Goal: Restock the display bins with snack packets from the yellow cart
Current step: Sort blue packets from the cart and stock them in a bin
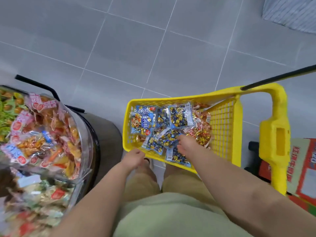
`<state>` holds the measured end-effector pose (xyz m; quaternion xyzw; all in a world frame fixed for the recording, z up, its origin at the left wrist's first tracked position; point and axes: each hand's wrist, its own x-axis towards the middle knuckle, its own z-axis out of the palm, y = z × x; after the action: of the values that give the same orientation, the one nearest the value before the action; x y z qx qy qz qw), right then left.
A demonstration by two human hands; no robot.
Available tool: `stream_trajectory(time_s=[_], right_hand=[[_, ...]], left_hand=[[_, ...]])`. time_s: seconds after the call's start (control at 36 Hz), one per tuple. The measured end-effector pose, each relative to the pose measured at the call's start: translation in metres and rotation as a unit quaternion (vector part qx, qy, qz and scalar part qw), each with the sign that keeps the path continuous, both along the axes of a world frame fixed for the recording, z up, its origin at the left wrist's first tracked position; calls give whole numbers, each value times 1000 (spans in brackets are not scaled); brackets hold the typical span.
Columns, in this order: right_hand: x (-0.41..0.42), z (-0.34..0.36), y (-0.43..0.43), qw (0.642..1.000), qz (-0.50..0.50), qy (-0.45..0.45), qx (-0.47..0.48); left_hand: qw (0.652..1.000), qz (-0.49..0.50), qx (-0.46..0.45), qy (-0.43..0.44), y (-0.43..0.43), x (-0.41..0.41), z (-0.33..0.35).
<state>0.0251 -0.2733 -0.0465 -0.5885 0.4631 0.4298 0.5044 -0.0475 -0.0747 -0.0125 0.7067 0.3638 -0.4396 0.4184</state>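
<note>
The yellow cart (222, 120) stands in front of me with several blue and gold snack packets (181, 115) in its basket. My right hand (187, 145) reaches down into the basket, its fingers on a blue packet (168, 138) near the front edge; whether they grip it is hidden. My left hand (134, 159) hangs just outside the cart's near left corner with fingers curled, holding nothing that I can see. To the left, clear display bins (85, 134) hold orange and pink snack packets (44, 130).
A lower bin (34, 202) holds pale packets at the bottom left. A black stand (95, 137) carries the bins. Red and green cardboard boxes (302, 171) lie behind the cart's handle at the right. Grey tiled floor spreads beyond the cart.
</note>
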Motion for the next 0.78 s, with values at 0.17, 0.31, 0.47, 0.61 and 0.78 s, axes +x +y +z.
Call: stream_trajectory(time_s=[0.17, 0.31, 0.47, 0.61, 0.78], right_hand=[[2, -24, 3, 999, -23, 19, -19], [-5, -44, 8, 999, -40, 32, 0], [-15, -49, 0, 997, -72, 17, 10], [-13, -25, -1, 982, -187, -7, 24], [-23, 19, -5, 990, -85, -7, 113]], left_hand=[[1000, 3, -24, 8, -4, -5, -12], [999, 6, -5, 33, 12, -5, -21], [998, 34, 5, 47, 29, 0, -23], [995, 87, -22, 49, 30, 11, -18], [976, 194, -80, 63, 20, 34, -7]])
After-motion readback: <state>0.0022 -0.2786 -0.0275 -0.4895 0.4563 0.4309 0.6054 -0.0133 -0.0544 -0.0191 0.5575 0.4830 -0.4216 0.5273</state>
